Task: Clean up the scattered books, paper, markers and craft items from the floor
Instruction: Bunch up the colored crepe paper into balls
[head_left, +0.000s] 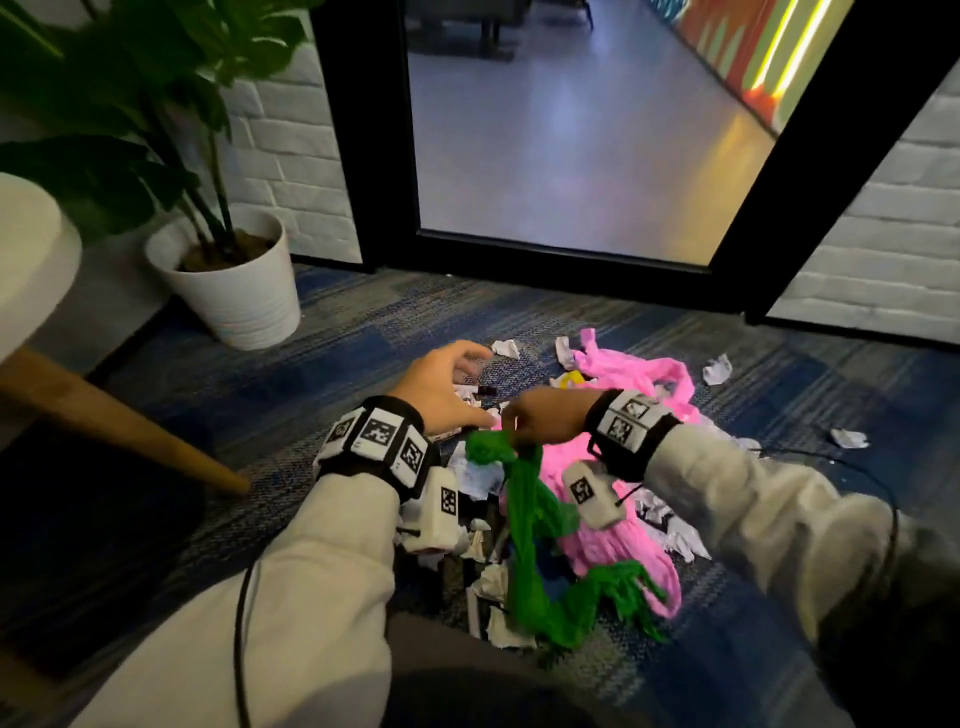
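Note:
A heap of craft litter lies on the blue carpet in front of me. My right hand (545, 415) is shut on the top end of a long green crepe streamer (524, 535), which hangs down and curls onto the floor. Under it spreads a pink crepe streamer (639, 371). My left hand (441, 387) hovers over the heap's left side with its fingers spread and nothing in it. Crumpled white paper scraps (506, 347) lie around and under the streamers. A small dark marker-like item (485, 391) sits just past my left fingers. A yellow bit (571, 378) shows by the pink streamer.
A white pot (244, 296) with a leafy plant stands at the left against the brick wall. A wooden chair leg (130, 426) slants across the left. A black-framed glass door (561, 260) is straight ahead. More paper scraps (849, 437) lie at the right.

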